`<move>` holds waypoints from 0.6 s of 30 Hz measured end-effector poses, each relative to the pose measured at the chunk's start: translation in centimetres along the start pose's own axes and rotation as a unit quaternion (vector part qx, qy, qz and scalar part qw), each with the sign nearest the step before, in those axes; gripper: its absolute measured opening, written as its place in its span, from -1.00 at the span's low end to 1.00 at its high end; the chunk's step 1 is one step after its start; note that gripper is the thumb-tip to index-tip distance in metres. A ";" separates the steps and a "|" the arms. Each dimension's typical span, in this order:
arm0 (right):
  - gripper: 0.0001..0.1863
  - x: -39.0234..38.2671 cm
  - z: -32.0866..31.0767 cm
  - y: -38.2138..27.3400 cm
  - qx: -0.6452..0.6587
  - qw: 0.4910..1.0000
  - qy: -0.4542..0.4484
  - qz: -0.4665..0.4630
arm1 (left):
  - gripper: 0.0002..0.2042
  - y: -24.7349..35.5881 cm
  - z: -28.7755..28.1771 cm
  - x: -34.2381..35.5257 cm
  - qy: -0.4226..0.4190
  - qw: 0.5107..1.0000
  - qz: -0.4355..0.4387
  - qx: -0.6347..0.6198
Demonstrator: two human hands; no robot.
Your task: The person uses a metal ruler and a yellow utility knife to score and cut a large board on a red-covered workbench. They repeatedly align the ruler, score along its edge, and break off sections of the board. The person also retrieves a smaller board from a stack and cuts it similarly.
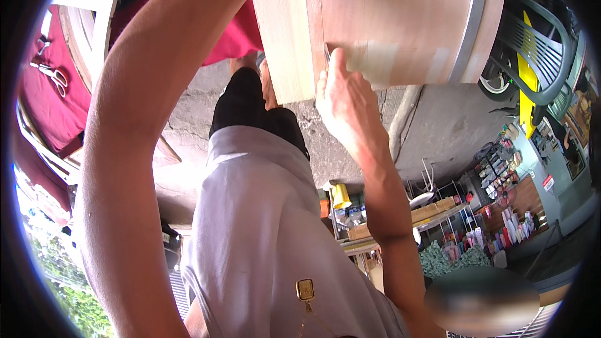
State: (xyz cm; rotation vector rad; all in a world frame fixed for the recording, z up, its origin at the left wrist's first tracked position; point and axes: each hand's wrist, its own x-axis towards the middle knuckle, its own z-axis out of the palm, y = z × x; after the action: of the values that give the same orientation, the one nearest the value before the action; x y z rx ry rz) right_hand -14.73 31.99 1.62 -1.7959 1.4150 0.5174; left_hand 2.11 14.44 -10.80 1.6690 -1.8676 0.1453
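A pale wood-grained board point(394, 12) spans the top of the view, with a narrow lighter strip point(285, 31) along its left side and a thin dark line between the two. My right hand point(349, 103) is closed at the board's near edge, beside that line. A thin dark sliver shows at its fingertips; what it belongs to is hidden by the fingers. My left arm point(125, 106) reaches up past the top edge, so the left hand is out of the picture. Near the board's right side runs a grey metallic strip point(468, 25).
Scissors point(55, 78) lie on dark red cloth point(47, 103) at the left. To the right stand a dark green plastic chair point(538, 50) and a long yellow piece point(527, 81). A cluttered shelf point(432, 216) with a yellow container point(340, 195) is at lower right.
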 end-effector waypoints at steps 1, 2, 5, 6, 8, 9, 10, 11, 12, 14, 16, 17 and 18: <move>-0.82 -0.3 0.1 0.2 0.008 1.000 -0.016 0.013 | -0.24 0.0 0.0 0.0 -0.002 1.000 0.002 0.017; -0.82 -0.6 0.4 0.3 0.016 1.000 -0.018 0.014 | -0.23 -0.1 0.0 -0.1 -0.007 1.000 0.003 0.012; -0.82 -2.0 1.4 0.9 0.025 0.999 -0.034 0.020 | -0.21 -0.2 0.0 -0.1 -0.006 1.000 0.009 0.010; -0.82 -2.7 1.7 1.0 0.022 0.999 -0.031 0.020 | -0.20 -0.2 0.0 0.0 0.005 1.000 0.013 0.016; -0.82 -3.4 2.3 1.3 0.008 0.999 -0.029 0.021 | -0.19 -0.2 0.1 0.0 -0.002 1.000 0.005 0.015; -0.82 -3.7 2.6 1.5 -0.002 0.999 -0.030 0.022 | -0.18 -0.3 0.1 0.0 -0.021 1.000 -0.008 0.008; -0.82 -4.1 2.8 1.6 -0.012 0.999 -0.035 0.031 | -0.18 -0.1 0.2 -0.1 -0.043 0.999 -0.020 -0.005; -0.82 -4.1 3.0 1.7 -0.012 0.999 -0.028 0.028 | -0.18 -0.2 0.3 0.0 -0.011 1.000 -0.008 0.017; -0.82 -4.2 3.2 1.8 -0.012 0.999 -0.027 0.029 | -0.18 -0.1 0.3 -0.1 0.018 0.999 0.005 0.037; -0.81 -4.3 3.5 2.0 -0.008 0.999 -0.026 0.029 | -0.19 -0.2 0.4 -0.1 0.041 0.998 0.019 0.050; -0.80 -4.3 3.7 2.0 -0.003 0.999 -0.027 0.034 | -0.19 -0.4 0.5 -0.1 0.025 0.999 0.020 0.034; -0.80 -4.2 3.8 2.0 -0.002 0.999 -0.019 0.032 | -0.20 -0.5 0.5 0.1 0.015 0.999 0.022 0.033; -0.79 -4.2 4.0 1.8 -0.006 0.999 -0.014 0.037 | -0.20 -0.6 0.5 0.0 0.001 0.999 0.021 0.030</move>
State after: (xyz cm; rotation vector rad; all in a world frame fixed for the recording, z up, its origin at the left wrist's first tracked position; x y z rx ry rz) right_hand -17.13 37.62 1.60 -1.7431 1.4670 0.5886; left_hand 2.51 14.08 -11.40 1.6694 -1.9137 0.2224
